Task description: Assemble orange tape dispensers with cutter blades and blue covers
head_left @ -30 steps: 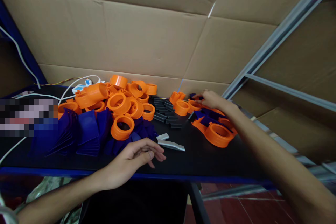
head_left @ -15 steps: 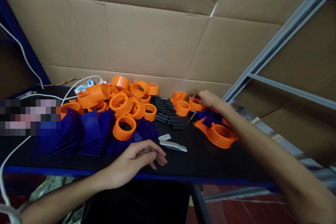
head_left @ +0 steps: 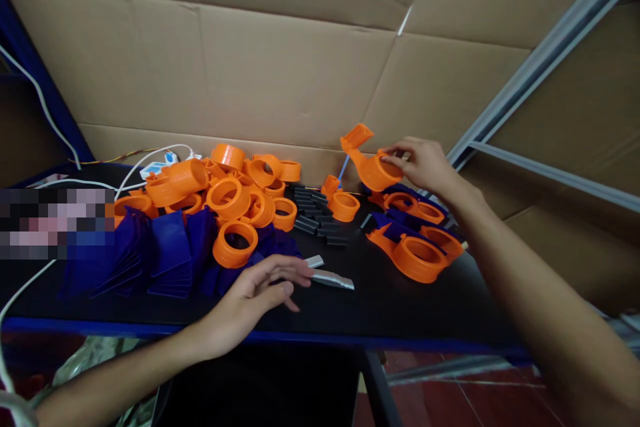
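My right hand point(head_left: 415, 159) pinches the rim of an orange tape dispenser frame point(head_left: 375, 173), a plastic ring with an arm at its upper left, and holds it above the table. Below it lie more orange frames, one with a wide ring point(head_left: 423, 270), with dark blue plates point(head_left: 395, 227) among them. Over the table's front half, my left hand point(head_left: 267, 290) hangs with fingers loosely bent and apart, holding nothing. Its fingertips are beside a silver strip point(head_left: 335, 280) and overlap it in view; whether they touch I cannot tell. Another orange frame point(head_left: 345, 207) stands left of the raised one.
A heap of orange frames point(head_left: 227, 199) covers the table's left side, behind stacked dark blue plates point(head_left: 173, 247). Several short black pieces point(head_left: 317, 220) lie mid-table. White cables and a power strip point(head_left: 160, 168) are at the back left. Cardboard point(head_left: 280, 73) walls the back; a metal rack point(head_left: 525, 73) stands right.
My right hand has lifted the orange tape dispenser frame off the table, up and slightly right. My left hand has shifted slightly up and left, its fingers now over the silver strips' left ends.
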Motion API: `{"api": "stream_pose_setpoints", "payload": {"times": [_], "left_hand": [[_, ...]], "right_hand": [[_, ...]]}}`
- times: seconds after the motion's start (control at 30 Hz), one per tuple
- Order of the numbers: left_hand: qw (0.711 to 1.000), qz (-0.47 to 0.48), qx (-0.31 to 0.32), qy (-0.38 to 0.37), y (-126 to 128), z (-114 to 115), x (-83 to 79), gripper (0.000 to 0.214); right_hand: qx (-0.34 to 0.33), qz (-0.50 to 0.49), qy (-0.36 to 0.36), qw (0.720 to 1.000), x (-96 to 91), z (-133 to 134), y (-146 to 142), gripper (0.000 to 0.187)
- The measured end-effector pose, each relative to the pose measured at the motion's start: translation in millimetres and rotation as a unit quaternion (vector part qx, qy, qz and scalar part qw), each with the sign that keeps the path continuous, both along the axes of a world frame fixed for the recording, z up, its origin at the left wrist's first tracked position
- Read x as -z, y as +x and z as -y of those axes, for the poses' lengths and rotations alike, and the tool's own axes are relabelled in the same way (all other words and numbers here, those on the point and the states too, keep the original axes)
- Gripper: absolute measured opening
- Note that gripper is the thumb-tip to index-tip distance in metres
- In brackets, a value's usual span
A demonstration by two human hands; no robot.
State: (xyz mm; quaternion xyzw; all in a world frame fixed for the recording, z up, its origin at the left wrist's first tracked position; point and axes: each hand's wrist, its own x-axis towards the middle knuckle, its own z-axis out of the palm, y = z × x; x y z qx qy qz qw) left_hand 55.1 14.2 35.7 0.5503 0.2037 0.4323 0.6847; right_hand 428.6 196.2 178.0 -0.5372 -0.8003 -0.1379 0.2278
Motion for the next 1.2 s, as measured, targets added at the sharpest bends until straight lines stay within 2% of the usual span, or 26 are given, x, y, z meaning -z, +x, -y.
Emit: {"api": "stream_pose_setpoints", "payload": {"times": [0.07, 0.13, 0.23, 0.3, 0.33, 0.4, 0.43, 0.47, 0.5, 0.53, 0.57, 0.6, 0.67, 0.77, 0.87, 1.2], "left_hand": [[0.999, 0.041, -0.018, -0.019, 1.0, -1.3, 2.3, 0.044], [0.994, 0.084, -0.035, -0.054, 2.1, -2.1, 3.1, 0.051], [0.982, 0.138, -0.055, -0.115, 3.7, -2.7, 0.2, 0.039], [0.973, 0.149, -0.078, -0.157, 4.3, -3.1, -3.6, 0.029], [0.969, 0.142, -0.095, -0.178, 4.2, -3.2, -5.5, 0.026], [0.962, 0.119, -0.131, -0.207, 3.3, -3.0, -9.2, 0.025], [0.960, 0.105, -0.145, -0.213, 2.5, -2.7, -10.7, 0.025], [0.960, 0.094, -0.155, -0.215, 1.6, -2.3, -12.0, 0.026], [0.960, 0.089, -0.160, -0.211, 0.8, -1.8, -13.0, 0.026], [0.961, 0.088, -0.163, -0.205, 0.0, -1.3, -13.7, 0.025], [0.962, 0.091, -0.164, -0.200, -0.5, -0.7, -14.0, 0.025], [0.962, 0.095, -0.163, -0.196, -0.8, -0.3, -14.0, 0.024], [0.964, 0.103, -0.153, -0.193, -0.8, 0.5, -13.3, 0.022], [0.967, 0.109, -0.133, -0.189, -0.2, 1.5, -11.6, 0.018], [0.969, 0.110, -0.125, -0.182, 0.0, 2.9, -10.8, 0.017], [0.972, 0.116, -0.078, -0.191, 0.8, 3.8, -10.2, 0.018]], "right_hand": [[-0.059, -0.027, -0.015, 0.998, 3.7, 28.4, -32.7, 0.031], [-0.130, -0.030, -0.049, 0.990, 15.6, 65.3, -73.7, 0.027], [-0.241, -0.043, -0.116, 0.963, 37.2, 126.5, -133.6, 0.019], [-0.297, -0.049, -0.189, 0.935, 44.3, 154.9, -156.6, 0.023], [-0.315, -0.038, -0.218, 0.923, 44.2, 160.4, -159.2, 0.024], [-0.295, -0.021, -0.237, 0.925, 38.0, 149.5, -144.2, 0.023], [-0.229, -0.029, -0.196, 0.953, 33.3, 133.7, -127.4, 0.023], [-0.132, -0.019, -0.142, 0.981, 28.7, 112.7, -106.0, 0.027], [-0.020, 0.013, -0.097, 0.995, 25.1, 88.7, -81.7, 0.032], [0.098, 0.065, -0.093, 0.989, 23.0, 64.1, -56.5, 0.037], [0.195, 0.115, -0.126, 0.966, 22.7, 41.0, -32.2, 0.043], [0.237, 0.129, -0.145, 0.952, 24.4, 21.3, -10.4, 0.047], [0.277, 0.143, -0.178, 0.933, 32.5, -5.2, 22.5, 0.042], [0.300, 0.160, -0.203, 0.918, 48.0, -17.7, 45.8, 0.033], [0.305, 0.171, -0.202, 0.915, 56.9, -18.7, 54.2, 0.033], [0.311, 0.153, -0.212, 0.914, 64.0, -26.7, 69.8, 0.030]]}}
